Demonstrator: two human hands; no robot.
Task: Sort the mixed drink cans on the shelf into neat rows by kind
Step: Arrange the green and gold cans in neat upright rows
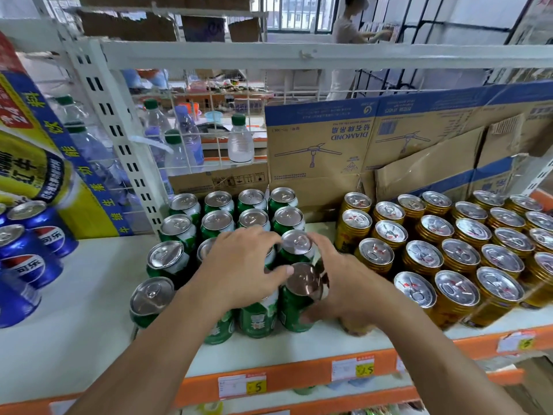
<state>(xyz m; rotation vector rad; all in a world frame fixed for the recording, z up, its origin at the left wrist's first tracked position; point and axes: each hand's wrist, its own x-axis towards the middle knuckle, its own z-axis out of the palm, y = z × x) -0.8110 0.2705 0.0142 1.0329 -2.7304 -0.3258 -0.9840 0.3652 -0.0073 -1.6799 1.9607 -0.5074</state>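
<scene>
Green cans [217, 218] stand in rows at the middle of the white shelf [74, 324]. Gold cans [460, 256] fill the right side in rows, and blue cans [27, 253] sit at the far left. My left hand [242, 265] lies over the tops of the green cans in the middle of the block, fingers spread and bent. My right hand [341, 283] wraps around the side of the front right green can [299, 298], thumb low on its label. A small gold can [356, 329] stands partly hidden beneath my right wrist.
Flattened cardboard boxes [374, 139] line the back of the shelf behind the cans. Water bottles [239, 139] stand behind a wire grid at back left. A yellow and blue carton [45, 163] leans at left. Orange shelf edge [299, 375] carries price tags. A person stands beyond the shelving.
</scene>
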